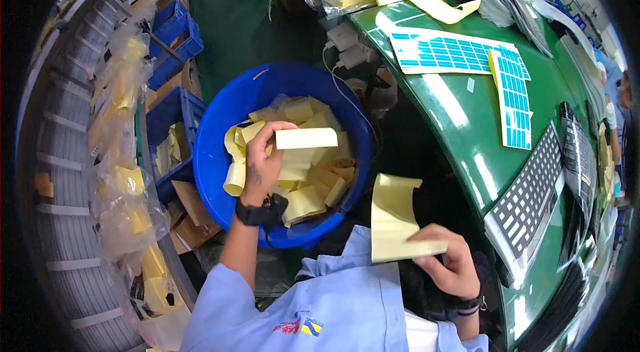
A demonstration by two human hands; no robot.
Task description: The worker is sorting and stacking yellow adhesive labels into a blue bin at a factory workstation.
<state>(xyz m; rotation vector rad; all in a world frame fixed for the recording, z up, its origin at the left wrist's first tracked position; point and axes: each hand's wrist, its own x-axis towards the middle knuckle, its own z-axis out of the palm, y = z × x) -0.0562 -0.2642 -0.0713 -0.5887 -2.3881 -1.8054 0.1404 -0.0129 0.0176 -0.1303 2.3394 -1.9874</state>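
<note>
**Two Held, Both Curling**

Item 1: left slip [307,139]. Pale yellow, hanging over the blue tub [215,169], its far end rolling downward.

Item 2: right slip [392,209]. Same yellow, larger in view, curving at both ends; it is hanging in front of the person's shirt [320,305], between tub and worktop [490,172].

Handling: both are looking light, thin and springy, stiff enough to be keeping a bend, soft enough to be creasing under a hard squeeze. The faces are appearing smooth and are perhaps sliding a little between dry fingers. Little is seeming fragile here. Best hold, I am judging: a flat pinch near one edge, leaving the curl free.

Left grip [264,157]: closed to a narrow pinch, thumb and fingers meeting on the near end of the left slip; holding nothing else that I am seeing.

Right grip [451,264]: closed on the lower end of the right slip, thumb below, fingers above. The fingertips are blurring, so I cannot tell how firmly they are pressing.

Also present: loose slips [305,204], many, curling and overlapping inside the tub; blue-printed sheets [433,51], lying on the worktop.
</note>
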